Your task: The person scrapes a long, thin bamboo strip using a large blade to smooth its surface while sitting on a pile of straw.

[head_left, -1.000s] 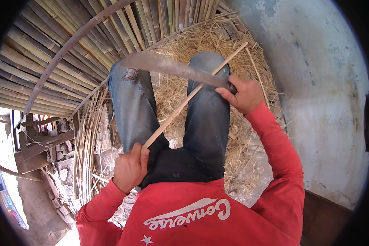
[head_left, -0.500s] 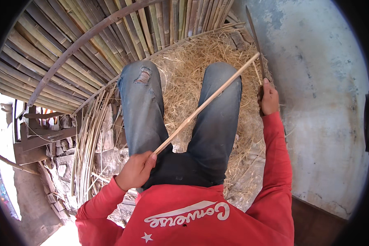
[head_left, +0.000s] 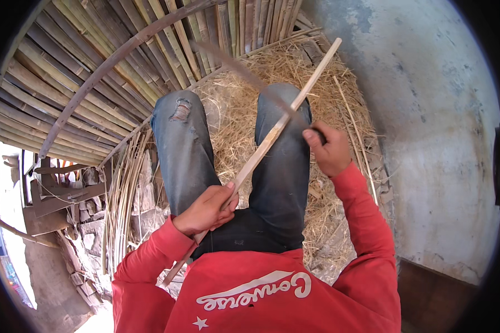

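Note:
Across my right thigh slants a long pale bamboo strip (head_left: 253,161). My left hand (head_left: 208,210) is closed round its lower part, and the tail runs back past my left sleeve. A long-bladed knife (head_left: 241,71), blurred by motion, is gripped by its handle in my right hand (head_left: 331,149), beside my right knee. Its blade points up and left and crosses over the strip; whether it touches the strip cannot be told. Under and around my legs lies a thick layer of curly bamboo shavings (head_left: 233,100).
Split bamboo slats (head_left: 89,77) stand in a curved row at the far left, crossed by a bent pole (head_left: 103,66). Thin strips (head_left: 119,194) lean left of my legs. A bluish wall (head_left: 433,127) rises at the right. Another narrow strip (head_left: 361,147) lies beside my right arm.
My right hand has come leftward from beside the wall, swinging the knife across the strip. My left hand now holds the strip farther along, with a tail behind it, and the strip stands steeper.

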Demonstrator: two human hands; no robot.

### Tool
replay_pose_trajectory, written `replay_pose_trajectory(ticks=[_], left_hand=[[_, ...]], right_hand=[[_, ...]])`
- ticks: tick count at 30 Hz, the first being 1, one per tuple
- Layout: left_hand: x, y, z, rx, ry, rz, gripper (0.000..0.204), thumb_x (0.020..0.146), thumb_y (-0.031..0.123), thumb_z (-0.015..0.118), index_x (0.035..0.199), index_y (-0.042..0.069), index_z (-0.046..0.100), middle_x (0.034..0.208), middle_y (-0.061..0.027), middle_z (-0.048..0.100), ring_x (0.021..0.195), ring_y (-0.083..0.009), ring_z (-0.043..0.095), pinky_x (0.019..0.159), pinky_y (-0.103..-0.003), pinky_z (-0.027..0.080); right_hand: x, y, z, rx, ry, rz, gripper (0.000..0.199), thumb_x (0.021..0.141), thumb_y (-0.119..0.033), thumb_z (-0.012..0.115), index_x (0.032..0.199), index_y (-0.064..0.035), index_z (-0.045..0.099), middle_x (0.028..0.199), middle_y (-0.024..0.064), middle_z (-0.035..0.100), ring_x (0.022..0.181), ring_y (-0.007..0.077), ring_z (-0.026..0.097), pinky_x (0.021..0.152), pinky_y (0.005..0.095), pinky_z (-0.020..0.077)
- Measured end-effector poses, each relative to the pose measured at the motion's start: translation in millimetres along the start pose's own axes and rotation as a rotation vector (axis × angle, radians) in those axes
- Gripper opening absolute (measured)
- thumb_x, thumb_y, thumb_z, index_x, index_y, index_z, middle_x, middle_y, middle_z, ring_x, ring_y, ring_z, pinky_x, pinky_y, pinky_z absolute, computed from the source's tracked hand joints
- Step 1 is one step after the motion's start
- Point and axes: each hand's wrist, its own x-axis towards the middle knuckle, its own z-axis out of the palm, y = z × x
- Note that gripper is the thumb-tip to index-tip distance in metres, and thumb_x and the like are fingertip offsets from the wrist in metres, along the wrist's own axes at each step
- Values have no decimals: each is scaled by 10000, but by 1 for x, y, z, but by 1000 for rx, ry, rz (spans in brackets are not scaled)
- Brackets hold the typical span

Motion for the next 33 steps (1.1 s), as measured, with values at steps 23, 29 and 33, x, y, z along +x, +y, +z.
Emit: replay_pose_trajectory(ticks=[23, 29, 33], left_hand=[[-1, 13, 6, -151, 22, -77, 524, 1171, 506, 353, 799, 139, 391, 579, 61, 262, 466, -70, 237, 414, -271, 203], [12, 2, 6, -205, -61, -104, 521, 1168, 512, 356, 802, 143, 388, 577, 62, 258, 458, -72, 234, 404, -268, 207], [13, 8, 3, -159, -53, -84, 524, 1168, 517, 354, 799, 146, 385, 583, 59, 256, 460, -72, 243, 403, -267, 207]], right_hand=[[33, 19, 22, -344, 88, -299, 568, 942, -688, 668, 867, -125, 666, 689, 122, 668, 616, 345, 690, 536, 471, 532], [28, 18, 3, -497, -4, -243, 590, 961, -687, 645, 857, -106, 650, 685, 151, 671, 629, 384, 693, 554, 499, 529], [34, 27, -3, -492, 79, -100, 583, 985, -677, 622, 864, -109, 658, 662, 164, 659, 625, 394, 693, 546, 506, 525]])
